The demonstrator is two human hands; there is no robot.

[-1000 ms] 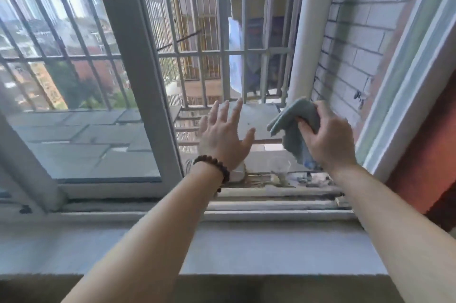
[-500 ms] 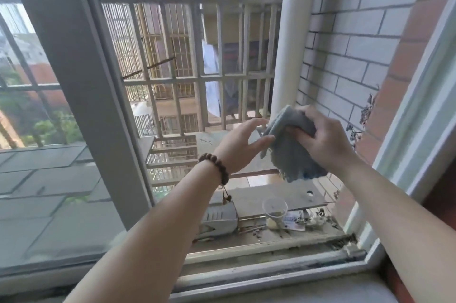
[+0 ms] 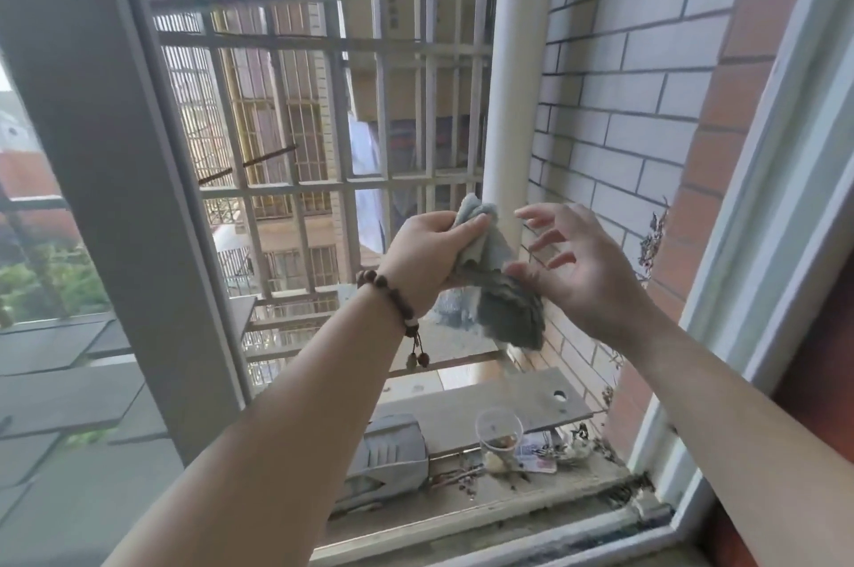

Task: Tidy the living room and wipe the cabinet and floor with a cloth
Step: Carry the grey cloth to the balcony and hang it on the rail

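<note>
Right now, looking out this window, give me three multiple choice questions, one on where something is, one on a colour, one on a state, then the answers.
1. Where does the plastic cup stand?
A. on the outside ledge
B. on the indoor sill
C. hung from the window bars

2. What colour is the cloth?
A. red
B. grey
C. yellow

3. How is the right hand?
A. clenched in a fist
B. out of view
C. fingers spread, thumb against the cloth

Answers: A, the cup sits among litter on the ledge beyond the frame; B, the cloth is grey; C, the left hand grips the cloth while the right hand's fingers are splayed.
</note>
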